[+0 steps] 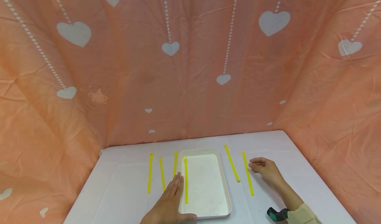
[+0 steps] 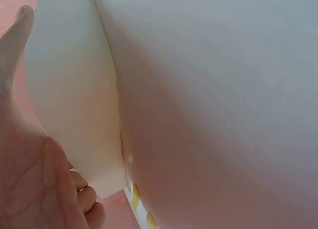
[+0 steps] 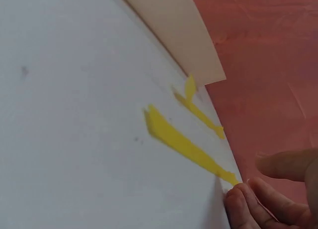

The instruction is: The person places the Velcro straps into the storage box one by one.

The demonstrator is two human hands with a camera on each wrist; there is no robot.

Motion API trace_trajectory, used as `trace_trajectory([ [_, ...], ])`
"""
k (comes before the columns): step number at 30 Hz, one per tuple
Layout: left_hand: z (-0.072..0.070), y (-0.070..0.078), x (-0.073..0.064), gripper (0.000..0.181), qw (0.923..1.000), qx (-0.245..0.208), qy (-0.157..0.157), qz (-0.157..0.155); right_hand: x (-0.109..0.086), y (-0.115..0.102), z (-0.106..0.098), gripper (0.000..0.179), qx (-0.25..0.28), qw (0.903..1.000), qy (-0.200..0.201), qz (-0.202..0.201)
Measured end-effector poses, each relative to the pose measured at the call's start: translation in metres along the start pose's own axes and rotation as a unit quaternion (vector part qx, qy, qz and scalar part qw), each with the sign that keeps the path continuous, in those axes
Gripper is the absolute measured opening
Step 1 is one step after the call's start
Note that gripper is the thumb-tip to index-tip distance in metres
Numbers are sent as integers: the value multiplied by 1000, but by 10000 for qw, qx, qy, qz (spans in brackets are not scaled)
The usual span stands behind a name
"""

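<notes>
My left hand [image 1: 167, 201] rests along the left side of a shallow white tray [image 1: 206, 184], fingers straight and thumb spread at the front edge. One yellow strap with a slotted head [image 1: 186, 184] lies lengthwise inside the tray near its left wall. To the right, my right hand [image 1: 266, 171] hovers with loosely bent fingers and holds nothing. The nearest yellow strap [image 1: 248, 176] lies just left of it; in the right wrist view the fingertips overlap that strap's [image 3: 189, 148] far end. A second yellow strap [image 1: 232, 164] lies between it and the tray, its near end bent up.
Left of the tray lie three more yellow straps: an outer strap [image 1: 150, 174], a middle strap [image 1: 162, 174] and an inner strap [image 1: 175, 162] beside the tray wall. A white cloth covers the table [image 1: 125, 184]. Peach curtains [image 1: 190, 95] with hearts enclose the back and sides.
</notes>
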State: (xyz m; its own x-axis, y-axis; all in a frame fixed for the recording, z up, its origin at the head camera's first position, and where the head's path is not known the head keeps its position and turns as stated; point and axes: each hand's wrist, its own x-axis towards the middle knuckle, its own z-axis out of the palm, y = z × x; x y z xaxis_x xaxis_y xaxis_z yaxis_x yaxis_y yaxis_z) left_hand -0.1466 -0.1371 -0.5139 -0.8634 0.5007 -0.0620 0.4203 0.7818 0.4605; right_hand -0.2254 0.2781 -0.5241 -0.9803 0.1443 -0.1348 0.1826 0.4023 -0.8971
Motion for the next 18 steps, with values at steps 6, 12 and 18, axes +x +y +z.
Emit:
trace_trajectory([
  [6, 0, 0, -1, 138, 10000, -29, 47, 70, 2, 5, 6, 32, -227, 9996, 103, -119],
  [12, 5, -6, 0, 138, 9994, -199, 178, 230, 3, 6, 9, 30, -471, 9981, 209, -322],
  [18, 8, -9, 0, 137, 9989, -366, 158, 238, 7, 9, 14, 30, -766, 9958, 311, -391],
])
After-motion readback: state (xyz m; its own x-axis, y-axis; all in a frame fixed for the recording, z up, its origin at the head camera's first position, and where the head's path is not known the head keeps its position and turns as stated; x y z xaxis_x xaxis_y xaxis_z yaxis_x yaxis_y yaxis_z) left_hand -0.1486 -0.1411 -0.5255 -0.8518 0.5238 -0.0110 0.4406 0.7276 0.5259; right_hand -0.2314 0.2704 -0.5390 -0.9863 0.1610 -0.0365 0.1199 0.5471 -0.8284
